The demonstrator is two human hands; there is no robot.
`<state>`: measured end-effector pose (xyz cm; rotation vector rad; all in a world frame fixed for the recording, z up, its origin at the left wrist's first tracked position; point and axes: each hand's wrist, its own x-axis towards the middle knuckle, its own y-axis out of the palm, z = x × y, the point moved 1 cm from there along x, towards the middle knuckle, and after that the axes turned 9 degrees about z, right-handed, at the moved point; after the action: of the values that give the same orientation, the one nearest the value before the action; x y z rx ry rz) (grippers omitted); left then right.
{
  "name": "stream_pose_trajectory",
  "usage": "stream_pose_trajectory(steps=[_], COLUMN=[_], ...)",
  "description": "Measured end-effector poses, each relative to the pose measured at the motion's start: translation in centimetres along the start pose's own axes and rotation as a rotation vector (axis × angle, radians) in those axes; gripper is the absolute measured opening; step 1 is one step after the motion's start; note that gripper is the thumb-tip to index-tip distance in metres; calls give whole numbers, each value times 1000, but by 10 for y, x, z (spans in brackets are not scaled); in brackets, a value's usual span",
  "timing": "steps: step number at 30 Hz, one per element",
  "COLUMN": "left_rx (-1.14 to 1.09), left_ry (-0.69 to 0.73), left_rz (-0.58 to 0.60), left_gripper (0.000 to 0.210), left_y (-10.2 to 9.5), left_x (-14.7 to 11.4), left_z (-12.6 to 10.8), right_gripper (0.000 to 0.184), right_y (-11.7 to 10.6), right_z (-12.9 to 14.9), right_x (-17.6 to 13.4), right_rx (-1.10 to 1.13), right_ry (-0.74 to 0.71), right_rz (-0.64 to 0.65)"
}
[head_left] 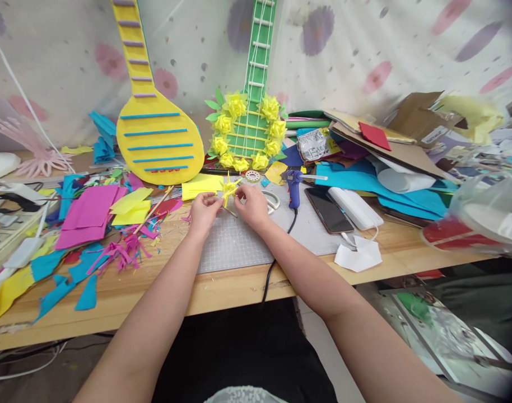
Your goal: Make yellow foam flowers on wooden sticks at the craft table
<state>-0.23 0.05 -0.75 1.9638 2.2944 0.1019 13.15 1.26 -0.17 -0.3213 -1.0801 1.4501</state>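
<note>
Above the grey cutting mat point(234, 246), my left hand point(205, 211) and my right hand point(252, 205) meet at a small yellow paper flower point(229, 189) with pointed petals. Fingers of both hands are closed on its edges, one hand on each side. A thin stick shows just below the flower, between the hands. Behind them, a folded yellow paper sheet point(201, 186) lies on the table. White-handled scissors point(273, 201) rest right beside my right hand, their blades hidden. Farther back stands a green paper guitar point(256, 78) ringed with yellow paper roses point(234, 104).
A yellow paper instrument point(159, 140) leans at the back left. Right of the mat's middle are a blue glue gun point(294, 190), its black cord, a phone point(329, 210) and a white power bank point(354, 207). Magenta sheets point(88, 215) and scraps cover the left; a plastic bucket point(478, 218) stands right.
</note>
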Motion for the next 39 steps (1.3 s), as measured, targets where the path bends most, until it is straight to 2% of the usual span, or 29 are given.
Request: stream_pose_trajectory(steps=[3, 6, 11, 19, 22, 26, 30, 39], left_rx=[18, 0, 20, 291, 377, 491, 600, 653], left_ry=[65, 74, 50, 187, 209, 320, 381, 368], left_rz=[2, 23, 30, 6, -36, -100, -62, -20], left_gripper=[32, 35, 23, 16, 17, 12, 8, 9], left_y=[-1, 0, 0, -3, -4, -3, 0, 0], left_x=[1, 1, 1, 1, 2, 0, -4, -9], left_z=[1, 1, 1, 6, 9, 9, 4, -1], right_gripper=[7, 8, 7, 6, 6, 9, 26, 24], right_y=[-1, 0, 2, 3, 3, 3, 5, 4], right_z=[1, 0, -2, -1, 0, 5, 10, 10], right_x=[0, 0, 0, 0, 0, 0, -1, -1], right_rx=[-8, 2, 40, 66, 55, 26, 1, -43], right_ry=[-2, 5, 4, 12, 38, 35, 82, 207], right_rz=[6, 9, -4, -1, -3, -39, -5, 1])
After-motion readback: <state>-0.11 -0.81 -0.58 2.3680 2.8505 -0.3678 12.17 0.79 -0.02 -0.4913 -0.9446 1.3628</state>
